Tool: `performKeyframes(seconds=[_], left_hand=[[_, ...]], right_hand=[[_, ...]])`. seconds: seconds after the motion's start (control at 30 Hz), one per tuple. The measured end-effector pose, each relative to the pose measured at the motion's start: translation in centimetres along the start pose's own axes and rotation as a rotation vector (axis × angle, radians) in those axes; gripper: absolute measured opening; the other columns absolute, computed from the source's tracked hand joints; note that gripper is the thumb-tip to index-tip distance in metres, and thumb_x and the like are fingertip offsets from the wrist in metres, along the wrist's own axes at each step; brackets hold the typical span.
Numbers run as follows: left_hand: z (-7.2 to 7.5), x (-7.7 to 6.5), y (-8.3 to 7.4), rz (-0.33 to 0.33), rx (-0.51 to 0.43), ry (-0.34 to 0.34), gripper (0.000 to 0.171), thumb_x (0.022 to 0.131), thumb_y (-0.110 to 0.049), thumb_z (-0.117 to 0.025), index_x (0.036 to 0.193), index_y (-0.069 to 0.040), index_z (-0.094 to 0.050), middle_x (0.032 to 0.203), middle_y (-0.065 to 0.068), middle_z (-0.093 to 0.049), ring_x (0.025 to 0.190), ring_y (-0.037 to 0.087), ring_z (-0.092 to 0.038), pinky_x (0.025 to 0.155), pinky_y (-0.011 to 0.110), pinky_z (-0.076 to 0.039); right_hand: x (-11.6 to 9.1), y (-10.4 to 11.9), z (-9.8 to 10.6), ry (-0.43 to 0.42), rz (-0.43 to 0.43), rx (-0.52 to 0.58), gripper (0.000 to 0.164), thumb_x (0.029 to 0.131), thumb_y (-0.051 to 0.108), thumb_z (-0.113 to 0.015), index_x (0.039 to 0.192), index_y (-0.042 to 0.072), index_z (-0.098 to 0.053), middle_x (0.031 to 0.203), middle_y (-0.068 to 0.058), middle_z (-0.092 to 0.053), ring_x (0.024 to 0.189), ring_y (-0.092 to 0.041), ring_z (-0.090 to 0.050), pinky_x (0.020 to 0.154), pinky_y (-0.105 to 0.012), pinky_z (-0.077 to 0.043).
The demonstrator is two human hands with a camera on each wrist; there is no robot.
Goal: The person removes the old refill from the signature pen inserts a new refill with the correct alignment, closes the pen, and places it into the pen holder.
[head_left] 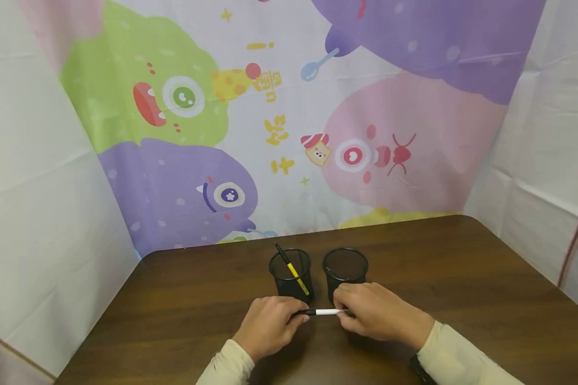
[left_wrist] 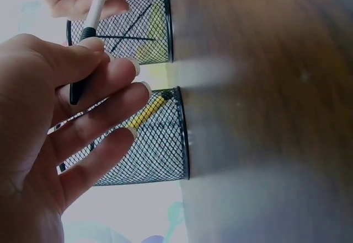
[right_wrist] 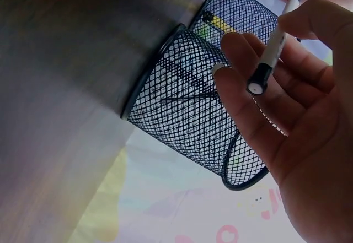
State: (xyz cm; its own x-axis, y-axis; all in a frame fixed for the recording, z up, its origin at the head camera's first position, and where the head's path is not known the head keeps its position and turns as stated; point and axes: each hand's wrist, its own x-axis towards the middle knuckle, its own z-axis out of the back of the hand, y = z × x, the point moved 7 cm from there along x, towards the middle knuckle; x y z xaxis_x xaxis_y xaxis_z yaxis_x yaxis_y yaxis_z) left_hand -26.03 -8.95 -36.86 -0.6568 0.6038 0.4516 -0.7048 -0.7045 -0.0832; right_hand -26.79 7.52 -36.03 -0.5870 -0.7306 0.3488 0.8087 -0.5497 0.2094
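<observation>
A white marker (head_left: 325,312) with a black cap and a black tail end is held level between both hands. My left hand (head_left: 272,324) pinches the capped end between thumb and index finger, the other fingers loosely bent in the left wrist view. My right hand (head_left: 380,312) pinches the white barrel (right_wrist: 274,49) near its tail end. Just behind the hands stand two black mesh pen cups. The left cup (left_wrist: 160,155) holds a yellow and black pen (head_left: 297,275) that leans in it; inside the right cup (right_wrist: 182,105) I see no pen.
Both cups stand upright side by side on a dark brown wooden table (head_left: 192,299). A printed cloth (head_left: 279,203) with cartoon monsters hangs behind the table's far edge. White cloth walls (head_left: 33,176) rise on both sides.
</observation>
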Motion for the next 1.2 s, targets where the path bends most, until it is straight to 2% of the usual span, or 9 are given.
performKeyframes(seconds=[0.13, 0.3, 0.43, 0.57, 0.73, 0.97, 1.2], left_hand=[[0.0, 0.0, 0.1, 0.003, -0.011, 0.002, 0.008, 0.09, -0.028, -0.077, 0.095, -0.022, -0.076, 0.087, -0.015, -0.071, 0.07, -0.002, -0.061, 0.057, 0.027, -0.051], [0.1, 0.1, 0.1, 0.022, -0.08, -0.008, 0.009, 0.087, -0.029, -0.08, 0.094, -0.023, -0.077, 0.083, -0.017, -0.07, 0.065, -0.007, -0.054, 0.056, 0.02, -0.047], [0.1, 0.3, -0.2, 0.014, -0.085, -0.015, 0.01, 0.086, -0.03, -0.081, 0.094, -0.024, -0.077, 0.083, -0.017, -0.07, 0.065, -0.009, -0.052, 0.055, 0.017, -0.044], [-0.1, 0.2, -0.2, 0.014, -0.066, -0.014, 0.011, 0.086, -0.031, -0.081, 0.094, -0.024, -0.077, 0.084, -0.017, -0.071, 0.065, -0.009, -0.053, 0.055, 0.017, -0.045], [0.1, 0.0, 0.1, 0.004, -0.062, -0.035, 0.011, 0.086, -0.031, -0.081, 0.094, -0.024, -0.077, 0.084, -0.018, -0.07, 0.065, -0.009, -0.053, 0.055, 0.018, -0.045], [0.3, -0.1, -0.1, -0.057, -0.04, -0.08, 0.012, 0.085, -0.032, -0.081, 0.092, -0.024, -0.077, 0.082, -0.016, -0.071, 0.065, -0.005, -0.057, 0.054, 0.02, -0.046], [0.6, -0.1, -0.3, -0.09, -0.056, -0.107, 0.008, 0.087, -0.029, -0.08, 0.09, -0.022, -0.076, 0.078, -0.016, -0.069, 0.063, -0.005, -0.054, 0.054, 0.019, -0.045]], right_hand=[[0.0, -0.2, -0.1, 0.013, -0.018, 0.021, 0.014, 0.092, 0.014, -0.067, 0.087, 0.022, -0.057, 0.079, 0.017, -0.051, 0.062, 0.001, -0.045, 0.054, -0.02, -0.042], [0.0, -0.1, -0.4, 0.035, -0.02, 0.04, 0.0, 0.096, 0.018, -0.066, 0.096, 0.018, -0.066, 0.087, 0.015, -0.058, 0.066, 0.001, -0.049, 0.059, -0.021, -0.046], [0.0, 0.1, -0.8, 0.058, -0.013, 0.076, 0.01, 0.1, 0.026, -0.063, 0.093, 0.02, -0.068, 0.084, 0.017, -0.056, 0.066, 0.002, -0.049, 0.06, -0.02, -0.046], [0.0, 0.2, -1.0, 0.062, -0.007, 0.105, 0.015, 0.102, 0.027, -0.06, 0.091, 0.02, -0.068, 0.081, 0.019, -0.054, 0.066, 0.002, -0.05, 0.06, -0.02, -0.047], [0.2, 0.4, -0.9, 0.041, 0.014, 0.062, 0.014, 0.101, 0.023, -0.061, 0.089, 0.02, -0.067, 0.079, 0.019, -0.052, 0.065, 0.002, -0.048, 0.059, -0.02, -0.046], [0.2, 0.7, -0.6, -0.007, 0.059, -0.005, 0.012, 0.099, 0.022, -0.064, 0.088, 0.019, -0.068, 0.079, 0.018, -0.055, 0.066, 0.004, -0.048, 0.058, -0.022, -0.047], [0.1, 0.9, -0.2, -0.038, 0.072, 0.026, 0.01, 0.098, 0.019, -0.066, 0.089, 0.018, -0.069, 0.081, 0.017, -0.058, 0.069, 0.004, -0.05, 0.062, -0.021, -0.049]])
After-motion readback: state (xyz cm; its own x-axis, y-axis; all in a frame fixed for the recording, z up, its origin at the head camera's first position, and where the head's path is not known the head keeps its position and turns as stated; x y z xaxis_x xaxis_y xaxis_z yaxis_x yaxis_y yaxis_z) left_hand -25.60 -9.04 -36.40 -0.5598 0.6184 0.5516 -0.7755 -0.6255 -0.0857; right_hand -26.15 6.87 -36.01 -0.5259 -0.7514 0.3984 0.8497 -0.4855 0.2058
